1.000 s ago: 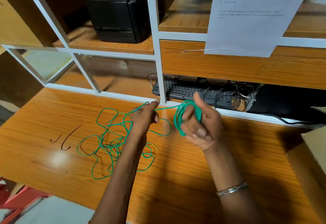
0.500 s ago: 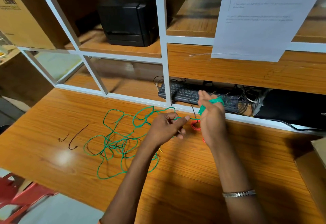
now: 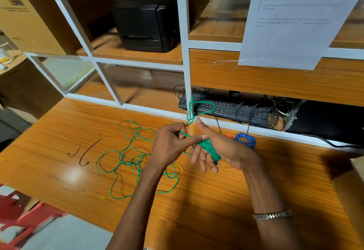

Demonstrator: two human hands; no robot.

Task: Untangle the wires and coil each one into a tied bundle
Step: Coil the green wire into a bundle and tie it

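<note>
The bench (image 3: 59, 141) carries the loose green wire (image 3: 126, 157), partly hidden under the left forearm. The right hand (image 3: 222, 149), fingers straight, wears wound green turns; the left hand (image 3: 169, 145) pinches the strand. A blue bundle (image 3: 246, 140) sits behind, a red one mostly hidden.

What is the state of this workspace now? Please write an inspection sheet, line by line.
Surface: wooden desk, glossy, with dark pen-like marks at left.
Job's things: green wire, partly wound around the right hand, the rest loose; blue wire coil behind; something red beside it.
Clutter: yellow bit under the green loops.
Hands: left hand pinches the green wire; right hand carries the windings, fingers straight.
Cables: black cables by the keyboard.
Surroundings: black printer, taped paper sheet.
</note>
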